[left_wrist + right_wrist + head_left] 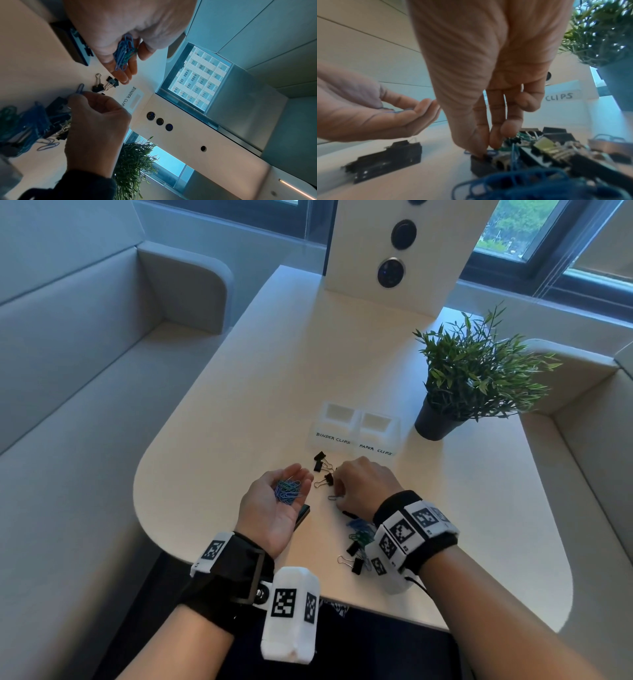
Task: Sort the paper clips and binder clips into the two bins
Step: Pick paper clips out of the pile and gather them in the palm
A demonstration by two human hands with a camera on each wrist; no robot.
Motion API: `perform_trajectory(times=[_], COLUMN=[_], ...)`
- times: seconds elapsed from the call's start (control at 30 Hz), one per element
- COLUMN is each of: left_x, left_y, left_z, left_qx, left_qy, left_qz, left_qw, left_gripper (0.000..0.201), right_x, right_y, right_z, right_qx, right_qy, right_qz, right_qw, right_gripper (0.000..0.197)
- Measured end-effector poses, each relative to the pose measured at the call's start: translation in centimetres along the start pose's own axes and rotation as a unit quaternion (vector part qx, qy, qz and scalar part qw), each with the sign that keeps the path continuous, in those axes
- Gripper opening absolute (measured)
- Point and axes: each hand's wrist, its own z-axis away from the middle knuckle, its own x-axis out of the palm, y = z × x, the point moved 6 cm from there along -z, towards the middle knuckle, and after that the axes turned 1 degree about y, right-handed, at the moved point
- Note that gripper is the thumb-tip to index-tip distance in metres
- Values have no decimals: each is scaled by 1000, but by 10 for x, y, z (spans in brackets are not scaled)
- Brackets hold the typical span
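Note:
My left hand (pixel 272 508) is palm up over the table, cupping a small heap of blue and green paper clips (pixel 287 491) (pixel 124 54). Just to its right, my right hand (pixel 363 487) points fingers down and pinches a blue paper clip (pixel 80 88) lying on the table. Loose black binder clips (pixel 322 470) lie between the hands and the bins. A mixed pile of clips (pixel 359 534) sits under my right wrist. The two white bins stand side by side beyond the hands, labelled BINDER CLIPS (pixel 332 437) and PAPER CLIPS (pixel 375 449).
A potted plant (pixel 476 378) stands right of the bins. A flat black object (pixel 303 513) lies on the table beneath my left hand. A white panel with round sockets (pixel 394 248) rises at the table's far end. Grey bench seats flank the table.

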Motion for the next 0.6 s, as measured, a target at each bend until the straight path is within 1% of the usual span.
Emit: perform_trajectory(times=[0.13,0.23,0.33,0.4,0.5,0.57,0.6], left_x=[1,1,2,4,4,3,3], left_y=[-2,-1,-1,-1,-2,-4,-4], left_z=[2,3,4,5,7,8,8], left_qx=[1,3,7,10,9,5,3], left_qy=[2,5,7,6,4,4,5], left_qz=[-3,-5,-10,-12,-12,-12,-13], left_qw=[1000,1000,1000,1000,1000,1000,1000], left_gripper=[23,23,21,20,20,21,21], right_x=[-2,1,2,0,-14,-26,-30], right_y=[-1,-1,-2,-1,14,33,43], right_z=[-4,-7,-9,-9,-3,6,12], right_qx=[2,-4,-11,-15,-4,18,26], right_qy=[-4,-24,-22,-7,32,67,72], right_qz=[21,35,34,8,-82,-127,-135], right_qw=[1000,999,999,1000,996,989,988], right_gripper=[8,15,16,8,14,9,10])
